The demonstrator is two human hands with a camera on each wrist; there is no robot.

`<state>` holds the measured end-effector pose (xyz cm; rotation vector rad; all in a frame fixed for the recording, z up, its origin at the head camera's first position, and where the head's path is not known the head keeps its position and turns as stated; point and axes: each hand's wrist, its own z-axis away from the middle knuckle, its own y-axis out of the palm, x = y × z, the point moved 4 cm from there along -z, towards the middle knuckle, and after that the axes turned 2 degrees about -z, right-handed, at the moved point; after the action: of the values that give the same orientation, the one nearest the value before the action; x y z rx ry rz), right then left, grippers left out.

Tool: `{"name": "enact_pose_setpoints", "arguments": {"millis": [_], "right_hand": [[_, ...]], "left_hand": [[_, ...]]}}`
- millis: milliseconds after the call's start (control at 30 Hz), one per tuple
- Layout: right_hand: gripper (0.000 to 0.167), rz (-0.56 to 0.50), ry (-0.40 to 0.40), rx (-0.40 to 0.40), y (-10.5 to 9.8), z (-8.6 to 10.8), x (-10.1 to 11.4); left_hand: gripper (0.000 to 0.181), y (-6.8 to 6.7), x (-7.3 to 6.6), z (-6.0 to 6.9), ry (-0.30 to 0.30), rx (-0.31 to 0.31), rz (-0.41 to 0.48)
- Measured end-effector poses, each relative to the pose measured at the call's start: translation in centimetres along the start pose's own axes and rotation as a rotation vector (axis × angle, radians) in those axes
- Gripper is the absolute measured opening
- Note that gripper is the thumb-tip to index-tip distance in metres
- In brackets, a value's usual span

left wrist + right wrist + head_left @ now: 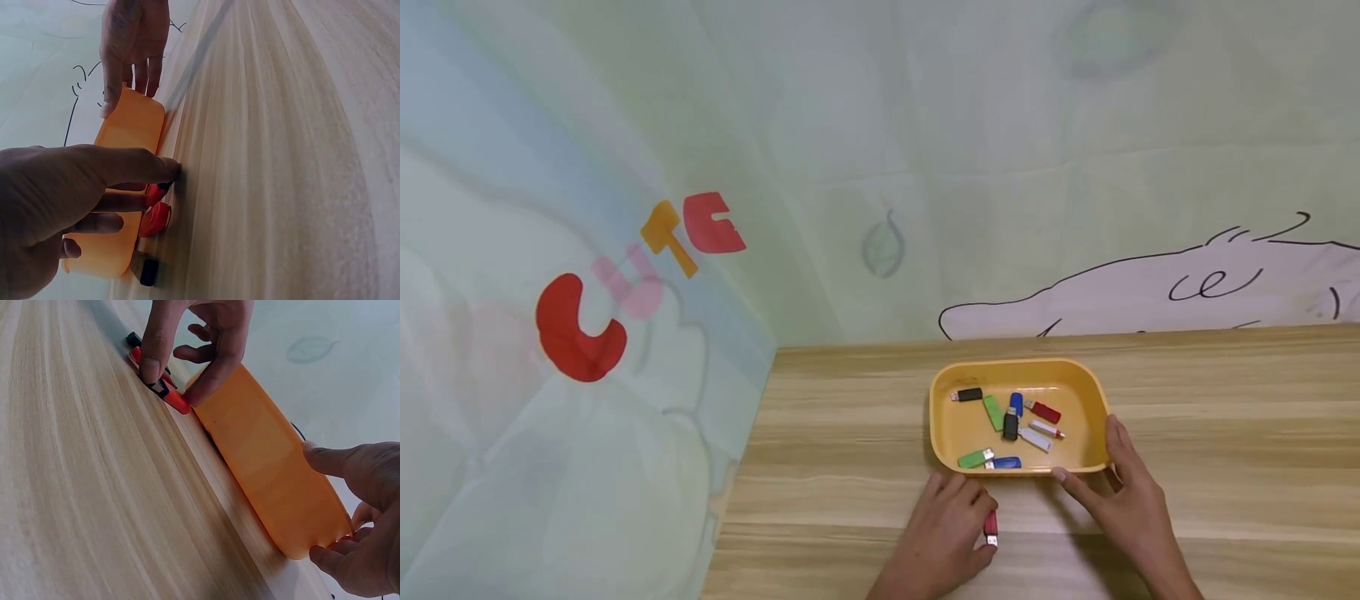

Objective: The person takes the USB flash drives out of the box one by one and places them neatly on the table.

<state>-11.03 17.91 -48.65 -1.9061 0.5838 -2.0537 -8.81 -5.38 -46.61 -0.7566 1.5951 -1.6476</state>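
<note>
My left hand (942,527) is in front of a yellow plastic tray (946,371), pinching a red USB flash drive (991,523) between thumb and index finger. The drive's metal plug points toward me. At the tray's right front corner, my right hand (1131,504) grips the rim, thumb on the front edge and fingers round the right side. Several flash drives lie inside, among them a black one (967,394), a green one (976,458) and a white one (1036,439). The left wrist view shows another red piece (156,220) and a black piece (149,272) beside the tray.
The tray stands on a wood-grain table (842,433). Behind it hangs a pale green printed cloth (842,167). Another cloth with coloured letters (580,333) closes off the left side.
</note>
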Motion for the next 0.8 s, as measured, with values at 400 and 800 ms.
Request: {"name": "enact_pose_setpoints", "arguments": {"millis": [400,800], "right_hand": [[0.110,0.025,-0.009,-0.015,-0.18,0.00,0.28],[0.112,0.018,0.003,0.002,0.01,0.06,0.14]], "left_hand": [[0.029,0.05,-0.04,-0.01,-0.010,0.012,0.001],[0.033,0.12,0.10,0.32,-0.012,0.006,-0.034]]}}
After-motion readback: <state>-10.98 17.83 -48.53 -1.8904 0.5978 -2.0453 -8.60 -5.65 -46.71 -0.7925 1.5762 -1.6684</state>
